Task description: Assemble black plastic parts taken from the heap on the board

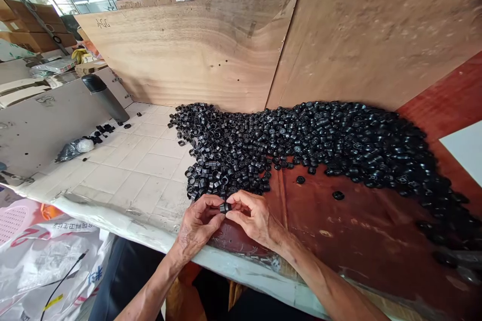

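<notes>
Two hands, left hand (198,223) and right hand (253,218), pinch one black ring (225,207) by the table's (143,180) front edge, near one huge pile of black rings (301,145).

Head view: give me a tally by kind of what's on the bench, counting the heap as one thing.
heap of black parts: 1 (pieces too many to count)
black part pinched between left hand and right hand: 1
black flask: 1
plywood boards leaning behind the heap: 2
Total: 5
</notes>
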`<state>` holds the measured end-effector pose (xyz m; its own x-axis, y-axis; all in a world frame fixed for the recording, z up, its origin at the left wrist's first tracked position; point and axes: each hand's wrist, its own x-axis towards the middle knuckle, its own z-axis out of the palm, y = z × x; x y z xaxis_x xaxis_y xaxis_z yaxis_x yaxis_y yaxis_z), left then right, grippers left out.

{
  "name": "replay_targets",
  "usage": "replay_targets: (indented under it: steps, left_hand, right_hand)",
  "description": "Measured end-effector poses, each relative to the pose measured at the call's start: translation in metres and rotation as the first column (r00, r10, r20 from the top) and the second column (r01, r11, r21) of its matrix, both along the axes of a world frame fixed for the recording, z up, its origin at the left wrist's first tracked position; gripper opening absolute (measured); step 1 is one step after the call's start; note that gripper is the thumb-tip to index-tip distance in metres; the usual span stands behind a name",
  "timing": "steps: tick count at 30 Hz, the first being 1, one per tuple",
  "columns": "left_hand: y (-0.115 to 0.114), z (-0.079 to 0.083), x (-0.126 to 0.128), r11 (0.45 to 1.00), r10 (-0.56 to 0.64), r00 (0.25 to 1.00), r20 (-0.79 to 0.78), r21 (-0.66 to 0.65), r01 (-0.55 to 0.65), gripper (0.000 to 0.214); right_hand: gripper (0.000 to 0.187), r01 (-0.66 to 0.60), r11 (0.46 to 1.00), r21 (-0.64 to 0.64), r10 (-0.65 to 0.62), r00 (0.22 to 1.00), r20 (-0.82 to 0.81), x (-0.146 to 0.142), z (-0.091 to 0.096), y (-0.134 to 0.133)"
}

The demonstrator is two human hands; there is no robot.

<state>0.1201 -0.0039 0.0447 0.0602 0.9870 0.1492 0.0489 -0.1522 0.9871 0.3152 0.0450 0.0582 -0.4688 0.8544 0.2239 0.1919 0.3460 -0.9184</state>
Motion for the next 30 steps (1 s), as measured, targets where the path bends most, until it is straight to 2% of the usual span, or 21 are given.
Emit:
replay_targets:
  steps: [7,14,17,20,24,30]
  left_hand:
    - [-0.0003,-0.0027,-0.0014,1.000,-0.007,1.000,-0.006,-0.001,0.007,0.016]
    - [0.0004,-0.0020,-0.0030,1.000,0.004,0.999,-0.035,-0.009,-0.004,0.015]
    - [0.0003,-0.0011,-0.0043,1.000,0.020,0.997,-0.081,0.009,-0.019,0.016]
    - [-0.0002,-0.0028,-0.0054,1.000,0.016,0.995,-0.098,-0.008,-0.017,0.016]
    - [0.0003,-0.0058,-0.0053,0.999,0.006,0.997,-0.080,-0.031,-0.009,0.017]
    - [0.0012,-0.0047,-0.0032,1.000,0.011,0.997,-0.081,0.018,-0.010,0.016]
  right_hand:
    - [0.003,0.018,1.000,0.019,-0.019,0.999,0.036,-0.0020,0.0009,-0.0028]
    - [0.016,-0.002,0.998,0.068,0.004,1.000,-0.028,-0.0029,-0.0005,-0.0020]
    - [0.016,-0.015,0.998,0.054,0.018,0.998,-0.060,-0.0028,-0.0009,-0.0017]
    - [0.011,0.007,0.998,0.068,-0.001,0.996,-0.086,-0.0035,-0.0029,-0.0011]
    - [0.013,0.049,0.994,0.101,-0.039,0.995,-0.097,-0.0053,-0.0055,-0.0004]
    - [0.019,0.074,0.995,0.073,-0.070,0.996,-0.058,-0.0062,-0.0089,-0.0015]
